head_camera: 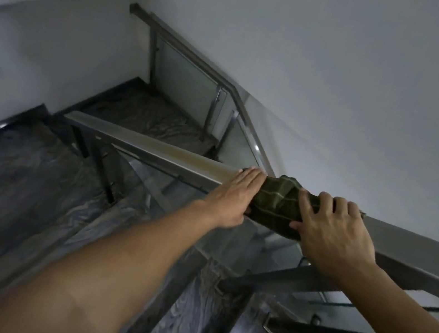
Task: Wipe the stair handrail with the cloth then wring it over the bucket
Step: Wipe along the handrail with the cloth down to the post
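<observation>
While the green checked cloth point(276, 202) sits draped over the top of the steel handrail point(157, 147), we're squarely in the wiping step, and the wringing looks some way off, since no bucket shows anywhere in view. The left hand point(232, 196) lies flat, fingers together, pressed on the rail and the cloth's edge at about 9 o'clock of the cloth. The right hand point(333, 230) clamps down from 3 o'clock, fingers spread and curled over the fabric, thumb tucked to the near side. Both forearms reach out long and nearly straight from the bottom of the frame. A brownish smear runs along the rail toward 10 o'clock, so my read is the next stroke wants firm downward pressure, sliding that way.
</observation>
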A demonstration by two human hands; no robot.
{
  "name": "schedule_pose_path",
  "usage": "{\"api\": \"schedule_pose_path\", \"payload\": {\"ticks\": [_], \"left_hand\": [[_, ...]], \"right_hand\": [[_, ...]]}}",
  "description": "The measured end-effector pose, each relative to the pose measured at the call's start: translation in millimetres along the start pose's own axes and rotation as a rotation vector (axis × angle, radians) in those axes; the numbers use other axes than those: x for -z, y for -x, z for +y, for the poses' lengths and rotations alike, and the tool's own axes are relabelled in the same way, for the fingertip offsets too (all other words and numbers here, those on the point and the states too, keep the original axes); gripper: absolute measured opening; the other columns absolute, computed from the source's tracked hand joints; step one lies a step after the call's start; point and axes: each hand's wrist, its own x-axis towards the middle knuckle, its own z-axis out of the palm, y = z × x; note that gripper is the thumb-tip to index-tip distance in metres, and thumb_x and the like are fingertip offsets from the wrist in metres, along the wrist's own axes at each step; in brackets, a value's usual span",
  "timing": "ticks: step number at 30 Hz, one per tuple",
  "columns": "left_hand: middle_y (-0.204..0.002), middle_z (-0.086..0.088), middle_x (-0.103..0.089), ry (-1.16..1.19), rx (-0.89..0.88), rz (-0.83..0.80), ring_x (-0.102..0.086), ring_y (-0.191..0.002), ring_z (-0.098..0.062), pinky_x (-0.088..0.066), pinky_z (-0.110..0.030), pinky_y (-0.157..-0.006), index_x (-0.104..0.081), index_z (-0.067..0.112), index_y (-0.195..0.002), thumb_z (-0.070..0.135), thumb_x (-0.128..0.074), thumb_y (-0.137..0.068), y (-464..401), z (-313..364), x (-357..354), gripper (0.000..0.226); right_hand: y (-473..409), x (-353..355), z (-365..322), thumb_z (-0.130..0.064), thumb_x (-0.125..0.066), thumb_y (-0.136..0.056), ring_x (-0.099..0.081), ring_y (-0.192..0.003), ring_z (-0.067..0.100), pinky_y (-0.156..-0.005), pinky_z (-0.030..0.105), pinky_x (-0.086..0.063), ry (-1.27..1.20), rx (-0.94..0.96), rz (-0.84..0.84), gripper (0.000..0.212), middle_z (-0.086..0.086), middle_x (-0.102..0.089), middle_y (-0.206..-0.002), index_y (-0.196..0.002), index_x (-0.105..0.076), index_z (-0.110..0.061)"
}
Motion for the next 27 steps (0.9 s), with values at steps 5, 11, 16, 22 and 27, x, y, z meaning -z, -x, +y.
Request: {"api": "schedule_pose_path", "payload": {"ticks": [5, 11, 16, 22, 27], "left_hand": [[-0.161, -0.015, -0.004, -0.076, 0.028, -0.071, 0.002, -0.150, -0.026, -0.003, -0.042, -0.123, 0.000, 0.003, -0.150, 0.005, -0.056, -0.086, 6.6, -85.3, 2.2, 0.086], [-0.161, -0.014, -0.009, -0.158, 0.028, -0.095, -0.001, -0.150, -0.024, 0.001, -0.042, -0.123, -0.002, 0.005, -0.150, 0.011, -0.060, -0.086, 9.9, -187.2, 2.6, 0.087], [-0.161, -0.014, -0.011, -0.172, 0.068, -0.102, -0.003, -0.150, -0.023, 0.003, -0.041, -0.122, -0.003, 0.005, -0.150, 0.012, -0.059, -0.087, 19.4, -273.8, 0.3, 0.085], [-0.161, -0.013, -0.010, -0.173, 0.109, -0.145, -0.003, -0.150, -0.022, 0.005, -0.039, -0.121, -0.003, 0.008, -0.151, 0.017, -0.060, -0.088, 28.1, -365.4, 4.4, 0.086], [-0.161, -0.013, -0.010, -0.172, 0.126, -0.180, -0.003, -0.150, -0.022, 0.003, -0.042, -0.122, -0.003, 0.006, -0.150, 0.018, -0.060, -0.088, 34.6, -434.7, 6.1, 0.085]], "right_hand": [[-48.5, 4.7, -55.6, -0.054, -0.021, -0.094, -0.053, -0.110, 0.037, -0.095, 0.048, -0.044, -0.037, 0.010, -0.005, 0.067, 0.021, -0.051, -0.125, -0.144, -0.017, -0.010], [-110.4, 6.7, -125.3, -0.052, -0.025, -0.095, -0.054, -0.105, 0.039, -0.092, 0.050, -0.044, -0.051, 0.002, 0.006, 0.062, 0.022, -0.053, -0.119, -0.140, -0.023, -0.009], [-171.2, 8.2, -193.0, -0.050, -0.029, -0.095, -0.053, -0.104, 0.041, -0.091, 0.051, -0.042, -0.060, 0.009, 0.009, 0.062, 0.024, -0.054, -0.117, -0.140, -0.026, -0.007], [-235.3, 12.4, -263.4, -0.048, -0.027, -0.097, -0.053, -0.105, 0.040, -0.092, 0.050, -0.043, -0.070, 0.051, 0.005, 0.063, 0.025, -0.052, -0.119, -0.143, -0.021, -0.006], [-283.1, 13.0, -318.9, -0.048, -0.027, -0.097, -0.053, -0.105, 0.040, -0.092, 0.050, -0.042, -0.081, 0.052, -0.003, 0.062, 0.026, -0.052, -0.119, -0.142, -0.022, -0.005]]}}
